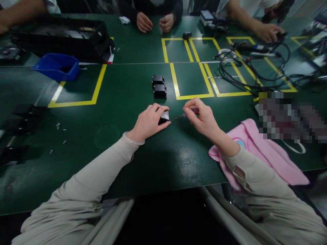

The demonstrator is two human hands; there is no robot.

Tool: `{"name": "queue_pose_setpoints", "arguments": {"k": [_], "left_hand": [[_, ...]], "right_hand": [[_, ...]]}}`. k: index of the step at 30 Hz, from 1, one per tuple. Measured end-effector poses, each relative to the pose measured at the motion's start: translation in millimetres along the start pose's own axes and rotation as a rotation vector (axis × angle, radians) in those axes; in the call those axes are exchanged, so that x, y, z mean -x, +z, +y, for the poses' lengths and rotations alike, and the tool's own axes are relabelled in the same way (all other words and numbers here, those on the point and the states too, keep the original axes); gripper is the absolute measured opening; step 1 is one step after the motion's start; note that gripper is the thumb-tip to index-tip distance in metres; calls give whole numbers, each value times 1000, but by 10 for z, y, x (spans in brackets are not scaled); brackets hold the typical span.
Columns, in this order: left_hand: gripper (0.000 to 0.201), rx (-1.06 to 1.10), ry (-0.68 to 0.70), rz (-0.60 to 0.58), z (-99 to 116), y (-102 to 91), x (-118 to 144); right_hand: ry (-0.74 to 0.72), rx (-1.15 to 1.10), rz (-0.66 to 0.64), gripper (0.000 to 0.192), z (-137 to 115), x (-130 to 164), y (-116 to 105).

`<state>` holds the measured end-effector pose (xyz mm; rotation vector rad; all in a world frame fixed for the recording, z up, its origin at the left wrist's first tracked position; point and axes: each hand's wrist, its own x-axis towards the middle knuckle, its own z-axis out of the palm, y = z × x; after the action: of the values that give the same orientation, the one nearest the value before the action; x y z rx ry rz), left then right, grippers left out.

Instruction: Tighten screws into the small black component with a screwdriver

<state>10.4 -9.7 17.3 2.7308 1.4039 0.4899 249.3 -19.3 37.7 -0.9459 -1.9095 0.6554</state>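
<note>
My left hand [151,120] is closed around a small black box [164,117], pressing it on the green tabletop; the fingers cover much of it. In my right hand [200,117] is a thin screwdriver [195,111], pinched by its dark handle. Its slim shaft lies nearly level and points left, with the tip at the box's right side. Whether the tip touches a screw is too small to tell. Just beyond my left hand, two similar black boxes [159,90] stand one behind the other.
Loose screws [58,126] and more black parts [25,117] lie at left. A blue bin [57,67] sits before a long black tray [63,39]. Cables [230,76] sprawl at right, above a pink cloth [265,153]. Co-workers' hands [144,22] rest across the table.
</note>
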Motion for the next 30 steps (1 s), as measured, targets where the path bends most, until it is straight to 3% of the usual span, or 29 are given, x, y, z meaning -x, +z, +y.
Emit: {"name": "queue_pose_setpoints", "arguments": {"k": [4, 10, 30], "left_hand": [[45, -7, 0, 1, 0, 7, 1], [45, -3, 6, 4, 0, 7, -1], [45, 5, 5, 4, 0, 8, -2]], "right_hand": [[-12, 11, 28, 8, -2, 5, 0], [10, 11, 5, 20, 2, -4, -11], [-11, 3, 2, 18, 2, 3, -12]]}}
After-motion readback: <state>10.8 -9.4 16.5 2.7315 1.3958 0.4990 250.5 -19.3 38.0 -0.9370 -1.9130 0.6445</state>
